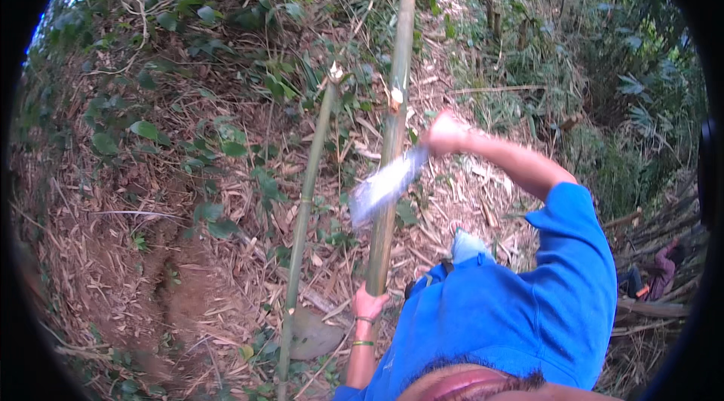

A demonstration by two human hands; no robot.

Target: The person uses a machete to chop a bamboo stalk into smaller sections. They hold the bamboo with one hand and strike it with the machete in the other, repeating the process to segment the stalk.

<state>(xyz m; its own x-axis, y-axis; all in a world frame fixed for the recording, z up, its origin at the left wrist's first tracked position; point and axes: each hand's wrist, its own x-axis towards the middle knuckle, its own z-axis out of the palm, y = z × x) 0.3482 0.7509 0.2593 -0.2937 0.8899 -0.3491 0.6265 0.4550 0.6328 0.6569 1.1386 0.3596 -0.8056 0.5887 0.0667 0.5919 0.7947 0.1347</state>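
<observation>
A long green bamboo pole (398,69) runs from the top of the picture down toward me, with a pale cut mark partway along it. Low on this pole, my left hand (367,301) is closed around it, bracelets on the wrist. My right hand (446,134) grips a machete (383,191), its handle hidden by the fingers. The broad blade is blurred by motion and passes in front of the pole; whether it touches cannot be made out. To the left stands a thinner bamboo pole (308,197) with a splintered top end, apart from both hands.
Dry leaf litter (211,273) and bamboo chips cover the ground. A grey rock (314,334) lies beside the thinner pole. Leafy plants (226,129) grow at the left. At the far right, another person (662,274) is near stacked poles (641,310).
</observation>
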